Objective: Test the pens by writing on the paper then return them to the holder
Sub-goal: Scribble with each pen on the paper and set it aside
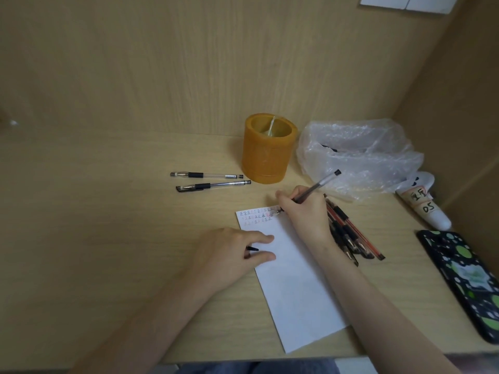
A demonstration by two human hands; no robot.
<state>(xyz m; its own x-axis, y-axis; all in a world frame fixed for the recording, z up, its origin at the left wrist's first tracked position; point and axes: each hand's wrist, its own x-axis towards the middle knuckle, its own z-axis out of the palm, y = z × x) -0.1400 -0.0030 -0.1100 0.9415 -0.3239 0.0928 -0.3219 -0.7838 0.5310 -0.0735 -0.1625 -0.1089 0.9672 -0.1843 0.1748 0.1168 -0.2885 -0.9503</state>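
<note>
1. Grips a clear-barrelled pen in the right hand, fingers curled round the lower barrel. Sets the tip on the top edge of the paper, the barrel slanting up and to the right toward the plastic bag.
2. Presses the left hand on the paper's left edge, fingers fairly straight. Shows a small black cap between two of them, but cannot tell whether it is pinched or merely lying there.
3. Finds the orange holder upright near the back wall, beyond the writing hand and slightly to its left, mouth facing up. Puts the right hand nearer to it than the left. Probably calls for capping first, then tipping the slanted pen upright before lowering it in.
4. Leaves two capped pens on the desk just left of the holder, nearly parallel, long axes running left to right. Keeps a bundle of pens just beside the right wrist, running diagonally along the paper's right side.
5. Reads three short rows of black and red marks at the top of the paper, apparently 正 repeated. Reads "05" on the white tube at the right; the characters above it are too blurred. Makes out no brand on any pen or on the spotted phone case.
</note>
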